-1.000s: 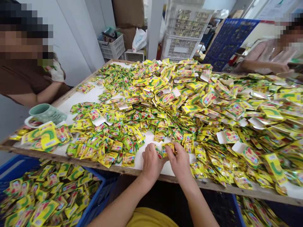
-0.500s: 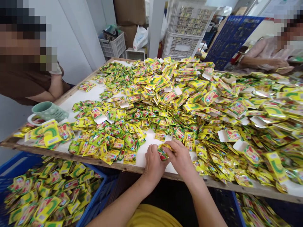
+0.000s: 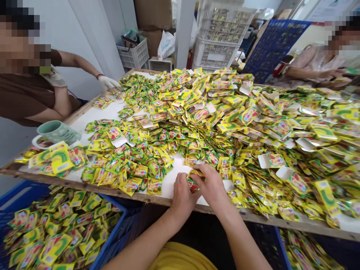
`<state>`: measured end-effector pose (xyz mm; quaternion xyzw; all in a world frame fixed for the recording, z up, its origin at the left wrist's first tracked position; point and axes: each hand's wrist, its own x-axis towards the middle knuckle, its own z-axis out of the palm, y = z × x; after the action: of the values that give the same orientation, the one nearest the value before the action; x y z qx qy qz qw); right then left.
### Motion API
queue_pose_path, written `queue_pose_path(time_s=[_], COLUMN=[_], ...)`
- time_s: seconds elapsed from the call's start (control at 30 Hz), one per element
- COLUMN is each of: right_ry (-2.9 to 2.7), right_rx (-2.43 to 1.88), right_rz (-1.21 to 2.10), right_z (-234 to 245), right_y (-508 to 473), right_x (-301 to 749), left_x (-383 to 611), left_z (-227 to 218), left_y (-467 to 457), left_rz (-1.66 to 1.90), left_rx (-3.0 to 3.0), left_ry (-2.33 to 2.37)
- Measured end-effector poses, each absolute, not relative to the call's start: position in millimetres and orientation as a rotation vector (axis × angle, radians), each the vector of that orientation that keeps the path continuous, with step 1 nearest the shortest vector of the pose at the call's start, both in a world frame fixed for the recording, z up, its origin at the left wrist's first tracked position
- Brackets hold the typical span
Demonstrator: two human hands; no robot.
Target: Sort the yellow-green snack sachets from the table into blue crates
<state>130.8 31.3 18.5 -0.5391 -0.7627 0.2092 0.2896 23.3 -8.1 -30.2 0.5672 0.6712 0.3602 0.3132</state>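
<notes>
Near the front edge of the table (image 3: 176, 170), both my hands are closed around a few small printed sachets (image 3: 192, 185) in yellow, green and red. My left hand (image 3: 181, 198) grips them from the left with its fingers curled. From above and the right, my right hand (image 3: 213, 189) pinches them with thumb and fingertips. My fingers cover much of what they hold, so whether a small carton is among the sachets I cannot tell. Loose sachets (image 3: 131, 183) lie left of my hands, and more sachets (image 3: 253, 191) are heaped to the right.
Flat yellow cartons (image 3: 197, 97) are piled mid-table. A green mug (image 3: 57, 133) stands at the left edge. Below are a filled blue crate (image 3: 112, 234) and another blue crate (image 3: 284, 247). A gloved co-worker's hand (image 3: 109, 83) reaches in at left; another person (image 3: 312, 67) works at far right.
At the left, the co-worker's gloved hand has come onto the far-left sachets. My hands have barely moved and still hold the sachets; my right fingers shifted slightly.
</notes>
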Motion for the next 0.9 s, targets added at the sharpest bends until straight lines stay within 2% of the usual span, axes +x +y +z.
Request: queue_pose_path(time_s=[0.27, 0.5, 0.57, 0.7, 0.83, 0.9], right_ry=[-2.074, -2.186, -2.213, -1.703, -1.103, -1.016], right_rx=[-1.243, -1.166, -1.136, -1.272, -1.284, -1.249], right_rz=[0.741, 0.584, 0.629, 0.931, 1.602, 1.769], right_z=[22.3, 20.2, 20.3, 11.2, -4.1, -6.9], right_y=[30.5, 26.5, 23.6, 16.4, 9.6, 8.7], right_x=[148.1, 140.2, 140.7, 144.5, 136.0, 129.3], left_x=[-13.2, -24.8, -26.3, -29.2, -32.7, -34.1], left_z=[-24.3, -26.3, -26.7, -25.9, -26.1, -26.6], left_y=[-2.3, -5.6, -6.1, -7.4, -9.4, -9.7], left_rz=[1.032, 1.004, 1.025, 1.01, 0.956, 0.929], left_rx=[1.13, 1.05, 1.044, 0.946, 0.957, 1.011], left_ry=[1.109, 1.035, 1.04, 0.947, 0.957, 0.973])
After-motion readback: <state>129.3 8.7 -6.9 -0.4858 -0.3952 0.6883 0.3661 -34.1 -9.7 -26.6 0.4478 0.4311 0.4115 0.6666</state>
